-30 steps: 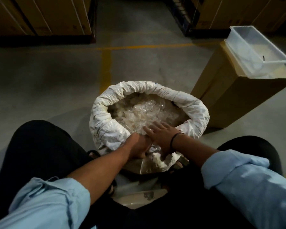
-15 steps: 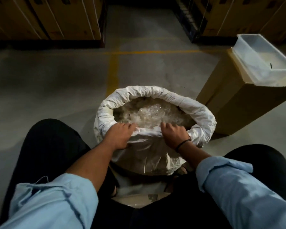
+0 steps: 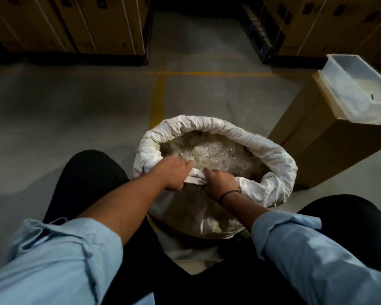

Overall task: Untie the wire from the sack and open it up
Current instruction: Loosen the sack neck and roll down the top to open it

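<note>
- The white sack [image 3: 273,166] stands on the floor [image 3: 75,111] between the person's knees. Its mouth is wide open and its edge is rolled down into a thick ring.
- Crumpled clear plastic [image 3: 209,156] fills the inside.
- The left hand [image 3: 174,173] grips the rolled edge at about 8 o'clock on the ring, fingers curled over the cloth.
- The right hand [image 3: 220,183] clutches the edge at about 6 o'clock, fingers bent into the fabric, with a dark band [image 3: 229,193] on its wrist.
- A bunched fold of cloth lies between the two hands.
- A cardboard box [image 3: 330,155] stands at 2 o'clock from the sack, with a clear tub [image 3: 359,89] on top.
</note>
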Demonstrator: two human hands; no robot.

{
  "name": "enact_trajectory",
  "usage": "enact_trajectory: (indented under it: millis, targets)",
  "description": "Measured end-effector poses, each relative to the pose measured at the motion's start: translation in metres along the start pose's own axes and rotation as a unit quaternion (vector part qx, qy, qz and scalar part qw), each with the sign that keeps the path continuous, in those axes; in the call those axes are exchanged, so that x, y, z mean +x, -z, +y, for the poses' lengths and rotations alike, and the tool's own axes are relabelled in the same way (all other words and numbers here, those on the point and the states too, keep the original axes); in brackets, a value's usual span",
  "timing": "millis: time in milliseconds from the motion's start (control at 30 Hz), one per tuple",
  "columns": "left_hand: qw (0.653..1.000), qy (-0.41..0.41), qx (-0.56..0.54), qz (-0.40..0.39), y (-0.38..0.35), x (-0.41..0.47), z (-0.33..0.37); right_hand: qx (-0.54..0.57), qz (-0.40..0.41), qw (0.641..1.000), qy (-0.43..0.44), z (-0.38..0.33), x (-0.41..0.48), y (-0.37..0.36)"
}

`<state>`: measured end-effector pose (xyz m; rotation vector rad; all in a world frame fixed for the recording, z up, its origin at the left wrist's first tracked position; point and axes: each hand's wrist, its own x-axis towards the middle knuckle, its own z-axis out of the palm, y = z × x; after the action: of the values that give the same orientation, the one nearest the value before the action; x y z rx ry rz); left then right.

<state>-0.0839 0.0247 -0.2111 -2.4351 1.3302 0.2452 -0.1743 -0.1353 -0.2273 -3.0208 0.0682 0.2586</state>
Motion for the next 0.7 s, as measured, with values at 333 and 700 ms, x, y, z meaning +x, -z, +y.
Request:
enact_trajectory:
  millis: [333, 700]
  targets:
    - [0.979, 0.079, -0.184, -0.048, -0.003, -0.021, -0.009, -0.175, 0.163, 0.948, 0.208, -0.017, 0.001, -0.023]
    - [0.986, -0.041, -0.146, -0.066, -0.019, -0.019, 0.025, -0.049, -0.085, 0.992, 0.081, -0.021, -0.023, -0.027]
